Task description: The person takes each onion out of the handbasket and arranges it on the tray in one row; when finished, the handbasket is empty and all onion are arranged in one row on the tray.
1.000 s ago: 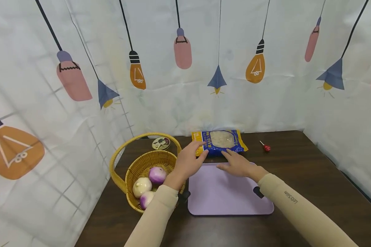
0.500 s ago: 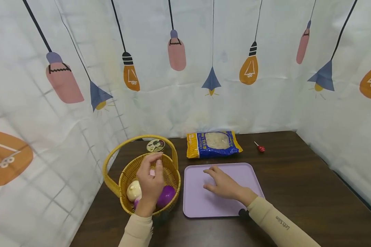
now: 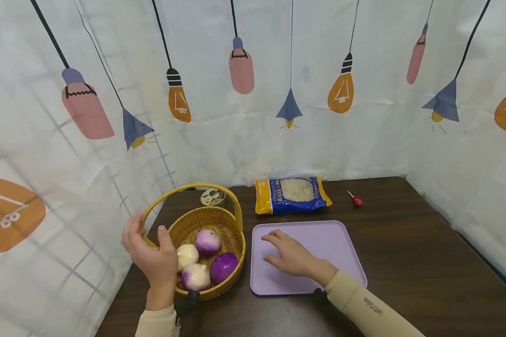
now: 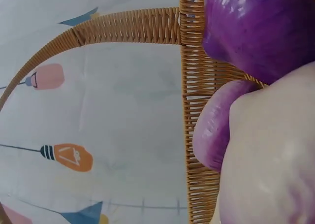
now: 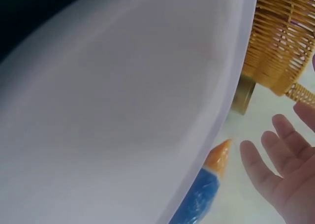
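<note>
A yellow wicker basket [image 3: 202,220] with a tall arched handle holds several onions; a deep purple onion [image 3: 224,267] and a white onion [image 3: 187,256] are among them. My left hand [image 3: 153,255] is at the basket's left side, where the handle meets the rim. Its fingers lie outside the handle and its thumb points up on the inner side; the grasp is loose, and contact is hard to tell. Over the lilac tray [image 3: 316,281], my right hand [image 3: 293,255] hovers with fingers extended towards the basket, holding nothing. The left wrist view shows onions [image 4: 275,145] but no hand.
Behind the tray lies a blue and yellow food packet [image 3: 295,194]. A round tin [image 3: 212,197] stands behind the basket, and a red lollipop [image 3: 357,200] lies at the back right. Patterned white curtain [image 3: 257,140] encloses the dark table [image 3: 405,262].
Both hands have left the packet. My left hand went over the basket, then to its left handle base. My right hand drew back and left over the tray.
</note>
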Action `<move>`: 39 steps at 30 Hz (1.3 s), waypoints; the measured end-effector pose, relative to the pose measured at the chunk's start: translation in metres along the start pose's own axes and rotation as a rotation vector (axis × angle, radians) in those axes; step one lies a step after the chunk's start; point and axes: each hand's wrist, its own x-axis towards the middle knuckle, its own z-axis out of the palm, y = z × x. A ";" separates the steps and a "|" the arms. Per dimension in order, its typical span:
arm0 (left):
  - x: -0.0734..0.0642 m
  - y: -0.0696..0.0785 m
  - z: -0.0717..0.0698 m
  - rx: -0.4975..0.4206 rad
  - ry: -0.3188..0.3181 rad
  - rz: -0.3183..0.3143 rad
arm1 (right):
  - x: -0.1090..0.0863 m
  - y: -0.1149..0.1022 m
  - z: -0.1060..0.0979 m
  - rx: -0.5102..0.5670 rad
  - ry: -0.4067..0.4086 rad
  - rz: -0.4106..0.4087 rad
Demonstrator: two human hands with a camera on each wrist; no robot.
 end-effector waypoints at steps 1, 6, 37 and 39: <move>0.000 -0.005 -0.003 0.015 -0.008 -0.031 | 0.001 -0.001 0.001 0.004 0.007 -0.010; 0.003 -0.038 -0.020 0.064 -0.062 -0.223 | 0.006 -0.010 0.003 0.018 0.042 -0.037; -0.025 -0.137 -0.022 -0.015 -0.496 -0.656 | 0.044 -0.050 0.030 0.155 0.091 -0.163; -0.026 -0.138 -0.019 -0.026 -0.486 -0.638 | 0.047 -0.052 0.030 0.128 0.058 -0.149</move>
